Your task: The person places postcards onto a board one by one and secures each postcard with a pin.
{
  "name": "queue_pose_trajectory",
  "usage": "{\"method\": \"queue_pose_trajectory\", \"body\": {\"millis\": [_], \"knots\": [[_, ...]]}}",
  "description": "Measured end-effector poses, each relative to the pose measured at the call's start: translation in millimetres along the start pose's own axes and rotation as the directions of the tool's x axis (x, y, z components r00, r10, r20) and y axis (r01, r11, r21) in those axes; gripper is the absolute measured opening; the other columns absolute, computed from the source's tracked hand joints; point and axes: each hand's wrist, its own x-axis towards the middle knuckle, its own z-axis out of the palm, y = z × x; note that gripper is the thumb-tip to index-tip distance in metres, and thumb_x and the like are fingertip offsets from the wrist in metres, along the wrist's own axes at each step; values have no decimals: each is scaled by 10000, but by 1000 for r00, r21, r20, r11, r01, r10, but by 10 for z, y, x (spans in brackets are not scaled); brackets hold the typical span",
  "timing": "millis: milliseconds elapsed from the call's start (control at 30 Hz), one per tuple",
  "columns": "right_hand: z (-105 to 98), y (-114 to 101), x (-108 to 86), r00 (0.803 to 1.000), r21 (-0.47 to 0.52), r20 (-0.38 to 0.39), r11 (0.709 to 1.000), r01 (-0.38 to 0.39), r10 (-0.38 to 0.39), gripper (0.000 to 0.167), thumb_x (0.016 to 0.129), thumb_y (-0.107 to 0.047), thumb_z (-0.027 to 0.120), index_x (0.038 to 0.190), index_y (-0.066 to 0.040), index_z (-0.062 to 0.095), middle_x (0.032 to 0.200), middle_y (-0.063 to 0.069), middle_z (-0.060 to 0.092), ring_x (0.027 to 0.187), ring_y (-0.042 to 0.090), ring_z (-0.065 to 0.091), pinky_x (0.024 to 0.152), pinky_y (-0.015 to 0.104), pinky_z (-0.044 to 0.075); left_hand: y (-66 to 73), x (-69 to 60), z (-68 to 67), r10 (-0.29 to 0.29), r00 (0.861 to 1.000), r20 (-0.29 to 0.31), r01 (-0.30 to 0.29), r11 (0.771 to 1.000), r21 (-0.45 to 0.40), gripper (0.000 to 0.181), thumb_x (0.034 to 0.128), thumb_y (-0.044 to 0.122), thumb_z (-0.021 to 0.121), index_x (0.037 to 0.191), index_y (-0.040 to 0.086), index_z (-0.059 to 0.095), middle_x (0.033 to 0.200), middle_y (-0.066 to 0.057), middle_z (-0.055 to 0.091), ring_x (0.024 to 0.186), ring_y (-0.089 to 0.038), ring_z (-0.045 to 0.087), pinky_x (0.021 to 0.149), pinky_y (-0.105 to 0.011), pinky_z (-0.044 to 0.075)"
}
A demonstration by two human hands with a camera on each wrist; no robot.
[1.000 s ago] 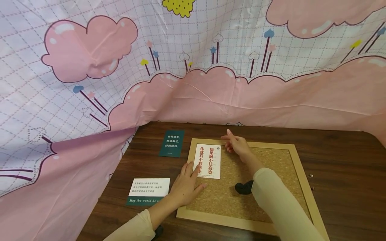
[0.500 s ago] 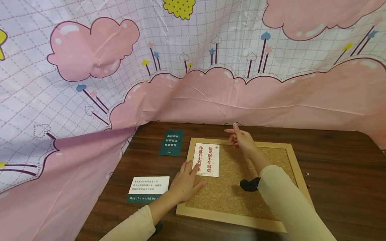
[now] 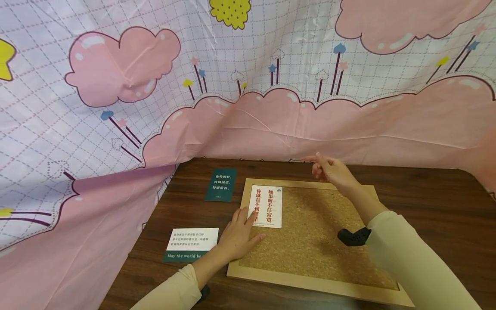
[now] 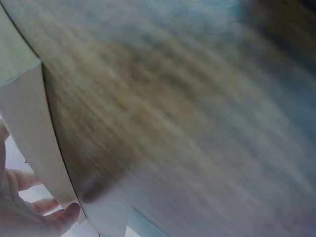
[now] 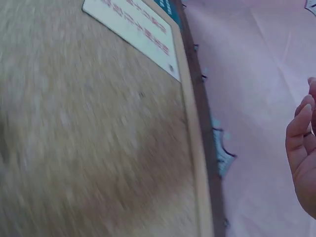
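Note:
In the head view, a white card with red characters point(image 3: 270, 206) lies on the upper left of a wood-framed cork board point(image 3: 302, 283). The left hand point(image 3: 236, 239) rests spread over the board's left edge, its fingertips at the card's lower left. In the left wrist view, that hand's fingers point(image 4: 68, 217) show beside the frame's side. Above the board's back edge, the right hand point(image 3: 336, 173) is raised, index finger extended and the others loosely bent; nothing visible is held. The right wrist view shows the hand point(image 5: 303, 153) at the right edge, apart from the card point(image 5: 138, 29).
A green card point(image 3: 221, 185) lies left of the board's back corner. Nearer the front, a white and green card point(image 3: 191, 239) is partly covered by the left forearm. A pink patterned cloth point(image 3: 255, 129) hangs behind and left of the dark wooden table point(image 3: 182, 185).
The right hand has moved right and slightly up, away from the card. Two small items right of the board are now hidden by the right arm. The left hand has stayed in place.

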Motion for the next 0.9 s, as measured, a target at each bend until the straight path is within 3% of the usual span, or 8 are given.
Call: {"method": "queue_pose_trajectory", "body": {"millis": [133, 233, 333, 433, 500, 633, 900], "knots": [[-175, -69, -150, 996, -189, -19, 979, 83, -88, 487, 1036, -404, 400, 1360, -71, 545, 881, 2, 599, 785, 98, 564, 640, 260, 509, 11, 1, 7, 3, 1000, 0, -3, 1000, -4, 717, 946, 535, 530, 1485, 86, 382, 1533, -199, 273, 1418, -373, 279, 1001, -529, 454], [-260, -136, -288, 987, -376, -24, 916, 137, -158, 470, 1018, -352, 485, 1423, -114, 487, 1101, 102, 625, 973, 187, 587, 779, 342, 525, 14, -1, 16, 4, 1000, -2, -4, 1000, 2, 724, 943, 541, 531, 1485, 85, 382, 1531, -203, 275, 1418, -368, 280, 1004, -523, 455], [-317, -176, -452, 977, -504, 22, 841, 196, -214, 586, 979, -323, 576, 1500, -153, 371, 1339, 187, 534, 1201, 343, 504, 959, 522, 435, 15, -3, 18, 6, 1000, -4, -6, 1000, 3, 733, 940, 544, 534, 1488, 83, 377, 1532, -204, 274, 1418, -365, 279, 1010, -521, 451], [-341, -169, -624, 965, -566, 79, 786, 248, -248, 736, 931, -304, 654, 1544, -190, 264, 1462, 249, 393, 1322, 458, 361, 994, 673, 317, 12, -8, 16, 9, 1000, -7, -9, 1000, 3, 735, 940, 543, 535, 1486, 76, 377, 1531, -209, 272, 1417, -376, 280, 1009, -524, 451], [-334, -138, -731, 963, -600, 107, 756, 261, -247, 807, 905, -323, 685, 1556, -232, 217, 1499, 253, 335, 1350, 485, 310, 978, 710, 294, 13, -14, 8, 6, 1000, -5, -6, 1000, -1, 736, 942, 543, 530, 1488, 74, 374, 1535, -210, 266, 1421, -383, 273, 1012, -526, 450], [-299, -49, -876, 961, -613, 130, 741, 273, -246, 853, 872, -332, 721, 1554, -265, 212, 1518, 244, 314, 1365, 496, 283, 961, 729, 282, 7, -18, -3, 3, 1000, -9, -4, 1000, -8, 728, 945, 532, 532, 1483, 66, 379, 1533, -209, 268, 1419, -385, 272, 1009, -524, 453], [-270, 13, -985, 944, -607, 128, 729, 317, -304, 838, 848, -265, 750, 1539, -198, 280, 1490, 231, 355, 1341, 476, 324, 942, 712, 311, 6, -10, -6, 20, 999, -27, -20, 1000, -2, 711, 947, 508, 548, 1470, 52, 397, 1517, -213, 289, 1405, -379, 291, 993, -518, 465]]}}
